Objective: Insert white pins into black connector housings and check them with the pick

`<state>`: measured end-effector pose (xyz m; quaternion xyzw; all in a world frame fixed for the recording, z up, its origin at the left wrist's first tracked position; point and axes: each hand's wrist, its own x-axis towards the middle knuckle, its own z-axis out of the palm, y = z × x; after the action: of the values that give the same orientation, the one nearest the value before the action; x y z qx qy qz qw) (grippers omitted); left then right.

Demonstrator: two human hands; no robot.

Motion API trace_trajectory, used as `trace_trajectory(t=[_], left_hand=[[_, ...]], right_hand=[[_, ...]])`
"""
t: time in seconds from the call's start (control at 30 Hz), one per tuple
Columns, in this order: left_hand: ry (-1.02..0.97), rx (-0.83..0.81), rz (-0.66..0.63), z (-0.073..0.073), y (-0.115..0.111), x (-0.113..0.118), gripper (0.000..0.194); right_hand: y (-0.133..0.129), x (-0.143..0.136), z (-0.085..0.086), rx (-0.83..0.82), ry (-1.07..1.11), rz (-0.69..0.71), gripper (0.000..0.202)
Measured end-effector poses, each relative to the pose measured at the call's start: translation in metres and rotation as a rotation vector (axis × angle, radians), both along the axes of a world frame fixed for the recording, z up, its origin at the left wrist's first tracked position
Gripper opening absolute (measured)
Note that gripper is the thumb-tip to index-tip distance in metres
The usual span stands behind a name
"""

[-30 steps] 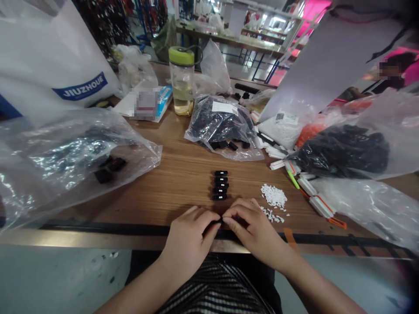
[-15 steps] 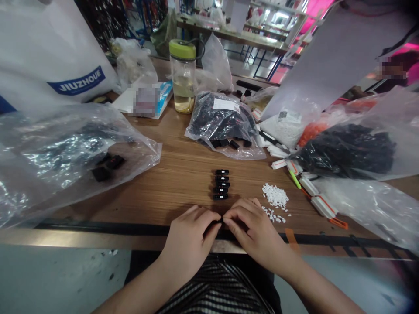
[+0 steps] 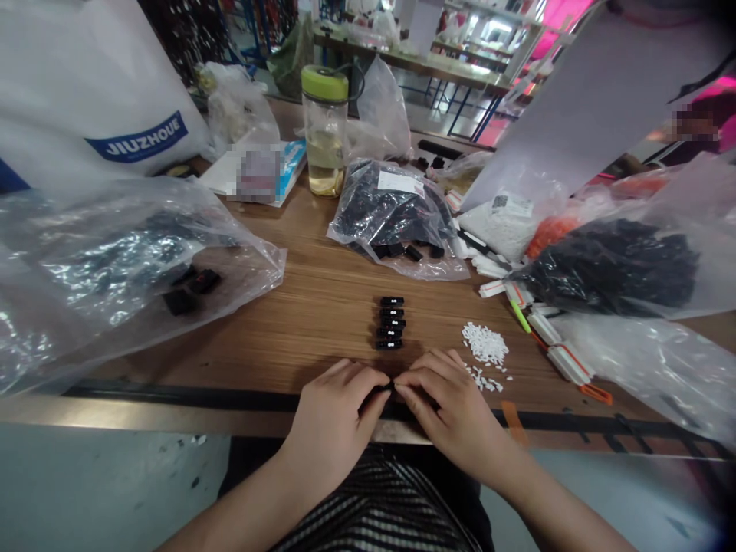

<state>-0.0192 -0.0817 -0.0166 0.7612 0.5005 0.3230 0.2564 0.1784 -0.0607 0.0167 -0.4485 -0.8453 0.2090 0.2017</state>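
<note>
At the table's front edge my left hand [image 3: 340, 406] pinches a small black plastic piece [image 3: 389, 386], mostly hidden by the fingers. My right hand [image 3: 445, 395] meets it there, thumb and forefinger pressed together at the piece's right end; whatever they hold is too small to make out. Just beyond my fingertips lies a column of several black plastic blocks [image 3: 391, 323], each with white dots on top. A heap of tiny white pegs [image 3: 484, 343] sits to the right of the blocks, with a few strays close to my right hand.
A clear bag of black parts [image 3: 396, 211] lies behind the blocks, and another bag [image 3: 138, 268] covers the left side. A lidded bottle [image 3: 325, 130] stands at the back. White cases with orange edges [image 3: 569, 362] and more bags [image 3: 621, 261] fill the right.
The view has shifted very slightly. Both hands keep their pinched pose at the small black piece, and the blocks and pegs lie as before.
</note>
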Motion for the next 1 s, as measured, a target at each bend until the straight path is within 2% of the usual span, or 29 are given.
trace_trajectory(t=[0.17, 0.3, 0.5, 0.77, 1.0], left_hand=[[0.005, 0.005, 0.008, 0.000, 0.000, 0.000, 0.007], [-0.003, 0.007, 0.011, 0.000, 0.001, 0.001, 0.008], [-0.021, 0.008, 0.010, -0.001, 0.001, 0.001, 0.010], [-0.008, -0.025, 0.009, -0.004, -0.002, 0.000, 0.012], [-0.012, -0.007, 0.015, -0.003, 0.000, 0.001, 0.010]], right_hand=[[0.003, 0.002, 0.000, -0.107, 0.081, -0.020, 0.015], [0.002, 0.000, 0.000, -0.118, 0.070, -0.022, 0.014], [0.001, 0.000, -0.001, -0.017, -0.012, 0.005, 0.013], [0.000, -0.009, 0.007, 0.190, -0.212, 0.126, 0.025], [-0.003, 0.001, 0.006, 0.253, -0.108, 0.100, 0.020]])
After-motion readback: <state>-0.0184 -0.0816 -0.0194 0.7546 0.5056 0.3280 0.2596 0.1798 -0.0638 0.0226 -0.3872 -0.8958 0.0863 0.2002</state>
